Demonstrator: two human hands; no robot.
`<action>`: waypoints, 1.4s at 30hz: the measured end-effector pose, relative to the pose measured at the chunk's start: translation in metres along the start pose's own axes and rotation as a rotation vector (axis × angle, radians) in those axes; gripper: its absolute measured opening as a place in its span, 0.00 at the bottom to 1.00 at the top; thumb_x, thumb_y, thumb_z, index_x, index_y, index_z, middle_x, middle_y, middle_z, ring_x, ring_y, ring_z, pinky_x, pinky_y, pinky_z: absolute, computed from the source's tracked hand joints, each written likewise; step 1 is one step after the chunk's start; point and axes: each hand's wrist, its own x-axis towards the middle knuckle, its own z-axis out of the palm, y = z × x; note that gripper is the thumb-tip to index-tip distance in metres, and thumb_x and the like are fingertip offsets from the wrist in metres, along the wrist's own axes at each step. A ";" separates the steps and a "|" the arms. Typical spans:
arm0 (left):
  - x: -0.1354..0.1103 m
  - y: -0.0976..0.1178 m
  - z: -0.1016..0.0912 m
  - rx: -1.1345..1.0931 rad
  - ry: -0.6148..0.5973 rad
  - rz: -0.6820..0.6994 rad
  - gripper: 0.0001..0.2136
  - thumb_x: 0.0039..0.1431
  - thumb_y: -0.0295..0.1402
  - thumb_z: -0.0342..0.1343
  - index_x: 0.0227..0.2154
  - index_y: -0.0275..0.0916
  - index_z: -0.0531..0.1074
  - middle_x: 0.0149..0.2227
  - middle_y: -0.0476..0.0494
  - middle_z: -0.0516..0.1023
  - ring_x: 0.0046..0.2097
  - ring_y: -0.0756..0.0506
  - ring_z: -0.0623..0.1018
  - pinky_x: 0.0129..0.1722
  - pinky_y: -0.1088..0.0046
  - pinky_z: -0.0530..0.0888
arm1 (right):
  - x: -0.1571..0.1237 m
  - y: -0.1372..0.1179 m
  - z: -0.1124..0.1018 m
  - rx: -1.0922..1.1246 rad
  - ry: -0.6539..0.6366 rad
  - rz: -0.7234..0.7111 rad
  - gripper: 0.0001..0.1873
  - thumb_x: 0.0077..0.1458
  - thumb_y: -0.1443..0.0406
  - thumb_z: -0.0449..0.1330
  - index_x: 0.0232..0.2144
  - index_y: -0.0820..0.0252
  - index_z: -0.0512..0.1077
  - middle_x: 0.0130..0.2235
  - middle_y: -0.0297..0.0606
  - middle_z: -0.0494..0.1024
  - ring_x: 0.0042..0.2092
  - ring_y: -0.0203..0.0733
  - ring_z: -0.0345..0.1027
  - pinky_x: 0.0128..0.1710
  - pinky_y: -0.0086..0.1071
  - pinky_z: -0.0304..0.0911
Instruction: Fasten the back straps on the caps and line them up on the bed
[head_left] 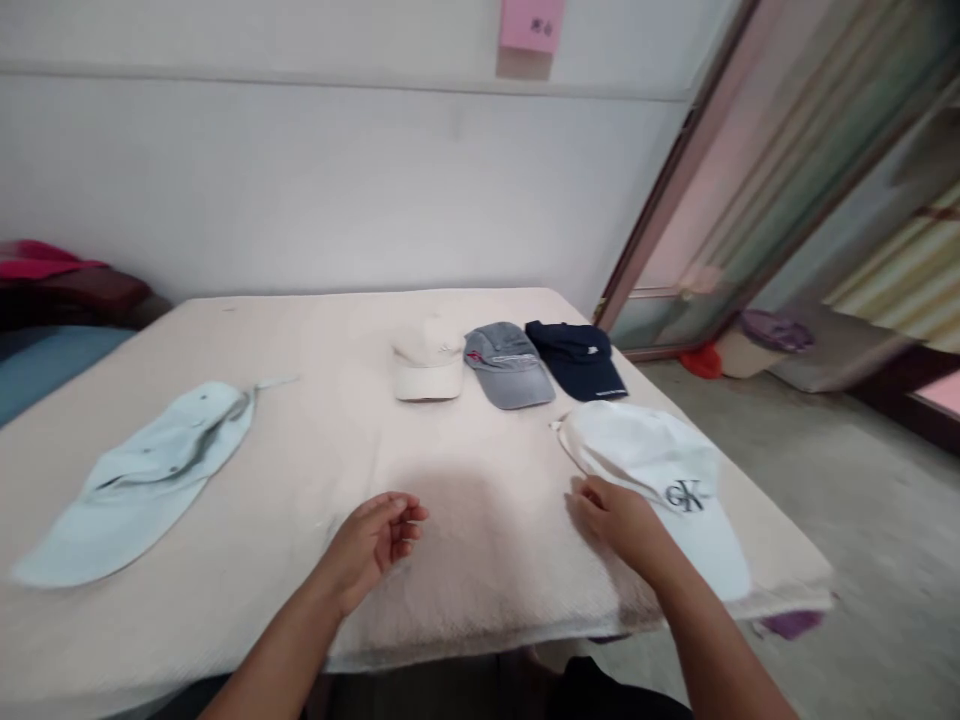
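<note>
My left hand (377, 542) hovers over the near middle of the bed-like surface, palm turned inward, fingers loosely bent, holding nothing. My right hand (619, 517) is beside the near left edge of a white cap (637, 445) with dark "CK" letters. Its fingers are loosely curled, with nothing visible in them; whether it touches the cap is unclear. The forearm crosses in front of part of that cap. Behind stand a cream cap (429, 365), a grey cap (510, 368) and a navy cap (576, 358) in a row. A pale mint cap (142, 485) lies on its side at the left.
A light cloth (315, 560) covers the surface. Dark red and pink bundled items (67, 275) sit at the far left. A white wall (375, 190) rises behind. On the right are a sliding door (690, 200), a bin (754, 345) and grey floor (877, 480).
</note>
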 end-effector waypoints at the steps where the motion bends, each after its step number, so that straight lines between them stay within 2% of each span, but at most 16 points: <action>1: -0.003 0.001 -0.002 -0.015 0.004 0.009 0.04 0.53 0.29 0.59 0.30 0.34 0.75 0.31 0.42 0.78 0.28 0.51 0.75 0.27 0.76 0.70 | 0.004 -0.001 0.003 -0.009 0.007 -0.002 0.12 0.51 0.60 0.51 0.20 0.57 0.64 0.22 0.35 0.72 0.27 0.41 0.65 0.27 0.32 0.50; 3: -0.007 0.004 -0.009 -0.083 0.075 0.043 0.04 0.51 0.29 0.60 0.29 0.33 0.74 0.30 0.41 0.78 0.27 0.50 0.75 0.25 0.76 0.69 | 0.011 -0.007 0.011 -0.001 0.023 -0.010 0.13 0.51 0.58 0.51 0.20 0.56 0.64 0.22 0.36 0.72 0.26 0.43 0.66 0.27 0.32 0.52; 6: -0.010 0.011 -0.027 -0.246 0.294 0.169 0.02 0.51 0.26 0.59 0.28 0.32 0.73 0.28 0.41 0.77 0.24 0.51 0.73 0.21 0.78 0.67 | 0.019 -0.034 0.028 0.032 0.016 -0.063 0.11 0.51 0.57 0.51 0.22 0.55 0.64 0.21 0.35 0.72 0.25 0.44 0.66 0.26 0.33 0.53; 10: -0.017 0.031 -0.070 -0.444 0.520 0.375 0.05 0.55 0.22 0.52 0.26 0.35 0.69 0.23 0.49 0.72 0.20 0.56 0.68 0.18 0.83 0.64 | 0.015 -0.100 0.055 0.141 -0.068 -0.252 0.09 0.53 0.59 0.50 0.25 0.54 0.65 0.22 0.34 0.72 0.26 0.43 0.66 0.28 0.33 0.54; 13: -0.032 0.047 -0.107 -0.555 0.630 0.489 0.08 0.54 0.19 0.49 0.23 0.36 0.65 0.21 0.52 0.68 0.18 0.57 0.66 0.17 0.84 0.62 | 0.007 -0.152 0.077 0.176 -0.183 -0.389 0.07 0.55 0.62 0.49 0.28 0.55 0.65 0.25 0.36 0.72 0.29 0.43 0.66 0.30 0.32 0.54; 16: -0.054 0.058 -0.140 -0.621 0.727 0.559 0.09 0.52 0.18 0.46 0.22 0.37 0.63 0.19 0.53 0.65 0.18 0.57 0.65 0.16 0.84 0.61 | -0.001 -0.190 0.098 0.170 -0.290 -0.463 0.07 0.56 0.65 0.49 0.28 0.57 0.64 0.28 0.37 0.73 0.30 0.42 0.65 0.29 0.32 0.52; 20: -0.091 0.067 -0.179 -0.666 0.841 0.673 0.10 0.52 0.20 0.46 0.19 0.38 0.58 0.17 0.56 0.60 0.15 0.57 0.60 0.13 0.83 0.57 | -0.005 -0.218 0.123 0.116 -0.371 -0.541 0.07 0.56 0.67 0.48 0.26 0.58 0.62 0.28 0.37 0.71 0.30 0.40 0.64 0.29 0.31 0.50; 23: -0.112 0.072 -0.211 -0.689 0.994 0.730 0.11 0.56 0.22 0.45 0.20 0.39 0.59 0.17 0.56 0.61 0.17 0.56 0.63 0.16 0.84 0.63 | -0.005 -0.232 0.136 0.079 -0.381 -0.561 0.08 0.57 0.67 0.48 0.26 0.58 0.62 0.29 0.38 0.71 0.30 0.40 0.63 0.29 0.31 0.50; 25: -0.117 0.074 -0.231 -0.696 1.079 0.695 0.11 0.58 0.21 0.46 0.22 0.39 0.62 0.20 0.54 0.65 0.21 0.56 0.69 0.22 0.84 0.69 | -0.006 -0.240 0.142 0.063 -0.376 -0.572 0.07 0.57 0.68 0.48 0.27 0.58 0.63 0.29 0.38 0.72 0.30 0.40 0.64 0.29 0.31 0.49; 28: -0.113 0.076 -0.248 -0.686 1.077 0.607 0.10 0.58 0.19 0.48 0.25 0.39 0.66 0.25 0.51 0.72 0.28 0.54 0.74 0.28 0.83 0.73 | -0.009 -0.249 0.149 0.058 -0.371 -0.597 0.07 0.57 0.67 0.49 0.28 0.59 0.64 0.30 0.38 0.72 0.31 0.39 0.64 0.29 0.31 0.48; 30: -0.104 0.078 -0.248 -0.678 1.028 0.576 0.09 0.58 0.19 0.49 0.27 0.38 0.68 0.27 0.49 0.74 0.30 0.53 0.76 0.31 0.81 0.75 | -0.010 -0.253 0.152 0.055 -0.357 -0.596 0.07 0.57 0.67 0.49 0.28 0.59 0.63 0.30 0.37 0.72 0.30 0.38 0.64 0.29 0.30 0.48; 32: -0.093 0.081 -0.239 -0.674 0.956 0.558 0.08 0.57 0.19 0.51 0.28 0.37 0.70 0.28 0.48 0.75 0.31 0.52 0.77 0.33 0.78 0.76 | -0.011 -0.257 0.154 0.057 -0.341 -0.587 0.07 0.57 0.68 0.49 0.26 0.59 0.63 0.29 0.37 0.71 0.29 0.37 0.62 0.28 0.30 0.47; 34: -0.083 0.081 -0.224 -0.674 0.869 0.548 0.08 0.55 0.18 0.51 0.29 0.36 0.71 0.30 0.46 0.77 0.33 0.50 0.77 0.35 0.76 0.76 | -0.011 -0.260 0.156 0.103 -0.337 -0.569 0.08 0.56 0.68 0.50 0.25 0.59 0.63 0.27 0.36 0.71 0.28 0.37 0.61 0.28 0.31 0.47; 36: -0.076 0.077 -0.203 -0.655 0.730 0.569 0.10 0.52 0.15 0.52 0.32 0.35 0.73 0.32 0.44 0.78 0.34 0.49 0.78 0.38 0.74 0.76 | -0.010 -0.264 0.157 0.231 -0.384 -0.528 0.08 0.56 0.67 0.51 0.24 0.60 0.64 0.26 0.35 0.71 0.28 0.37 0.62 0.28 0.31 0.49; 39: -0.072 0.059 -0.169 -0.542 0.458 0.580 0.16 0.46 0.15 0.57 0.38 0.36 0.74 0.34 0.44 0.80 0.35 0.48 0.78 0.38 0.74 0.75 | -0.007 -0.271 0.155 0.635 -0.550 -0.358 0.10 0.57 0.60 0.53 0.27 0.60 0.68 0.27 0.37 0.73 0.30 0.39 0.66 0.30 0.31 0.55; 42: -0.074 0.033 -0.139 -0.425 0.295 0.492 0.20 0.42 0.18 0.63 0.41 0.38 0.75 0.36 0.44 0.81 0.36 0.47 0.78 0.36 0.76 0.74 | -0.001 -0.273 0.145 1.190 -0.656 -0.085 0.19 0.56 0.52 0.54 0.39 0.61 0.70 0.37 0.44 0.77 0.38 0.44 0.71 0.37 0.36 0.63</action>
